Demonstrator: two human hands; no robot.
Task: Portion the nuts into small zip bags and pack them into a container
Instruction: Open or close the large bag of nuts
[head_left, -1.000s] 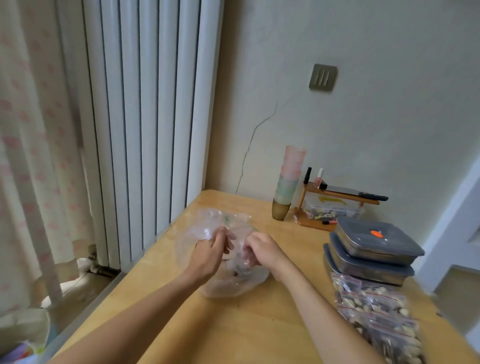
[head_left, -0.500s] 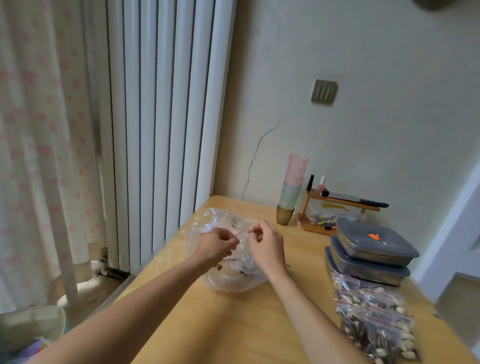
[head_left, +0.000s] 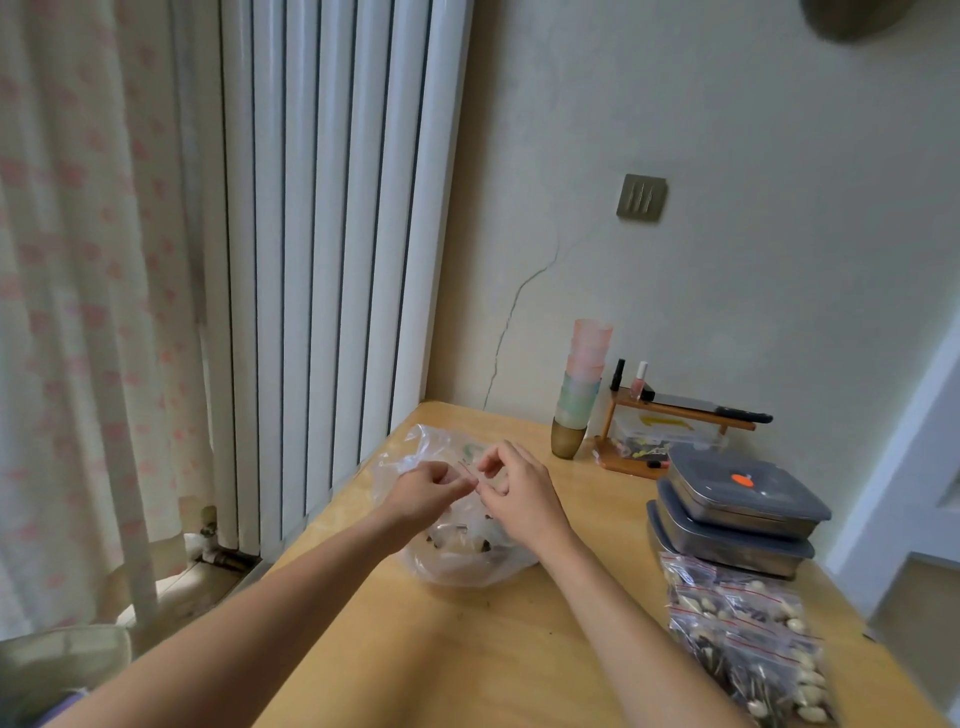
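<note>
So your left hand (head_left: 423, 491) and right hand (head_left: 519, 496) are both up over the big clear plastic bag (head_left: 457, 551) in the middle of the wooden table (head_left: 493, 665), fingertips almost touching each other. Both look curled into a pinch on something thin and see-through between them, probably a small zip bag (head_left: 475, 475), but it's blurry and I honestly can't tell for sure what it is. The big bag sits slumped on the tabletop under your wrists, with some nuts (head_left: 457, 540) showing through at the bottom, a few dark bits and a pale heap.

Off to your right, near the table edge, there's a pile of filled zip bags (head_left: 748, 654) with red seal strips, holding pale and dark nuts. Just behind that pile are two stacked metal containers (head_left: 737, 514) with grey lids, the top one with an orange dot. Further back by the wall you've got a stack of pastel cups (head_left: 579, 389) and a little wooden rack (head_left: 670, 431).
</note>
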